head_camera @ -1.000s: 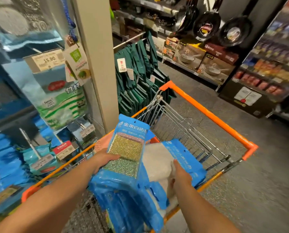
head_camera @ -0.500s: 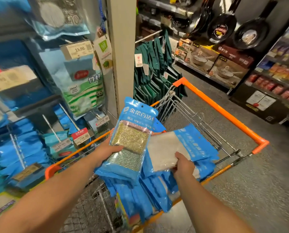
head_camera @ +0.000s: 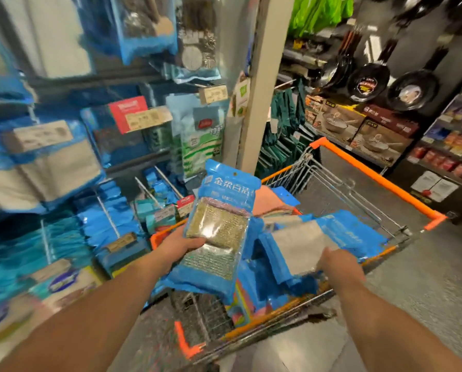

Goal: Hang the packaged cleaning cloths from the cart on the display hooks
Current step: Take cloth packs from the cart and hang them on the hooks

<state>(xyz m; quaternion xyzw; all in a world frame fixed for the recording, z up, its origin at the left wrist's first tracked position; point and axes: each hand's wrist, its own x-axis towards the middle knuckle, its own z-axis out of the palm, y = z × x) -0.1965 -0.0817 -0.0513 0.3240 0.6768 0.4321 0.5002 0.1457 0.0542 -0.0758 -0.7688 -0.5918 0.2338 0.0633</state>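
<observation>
My left hand point(head_camera: 178, 247) grips a stack of blue packs, the top one a scrubbing cloth pack point(head_camera: 219, 224) with a gold mesh pad, held upright above the cart's near left corner. My right hand point(head_camera: 337, 264) holds a blue pack with a grey-white cloth point(head_camera: 305, 245), lifted over the cart. More blue cloth packs point(head_camera: 267, 280) lie heaped in the orange-rimmed wire cart point(head_camera: 380, 181). Bare metal display hooks point(head_camera: 168, 183) with price tags stick out of the shelf wall to the left, among hanging blue packs point(head_camera: 100, 226).
A cream pillar point(head_camera: 259, 84) stands just behind the cart. Green bags point(head_camera: 280, 124) hang beyond it. Frying pans point(head_camera: 409, 92) and boxed cookware point(head_camera: 358, 124) fill the far shelves. Grey floor lies to the cart's right.
The view has swung left and up toward the hook wall. Both hands have lifted their packs higher out of the cart, and my right hand has moved right with the grey cloth pack.
</observation>
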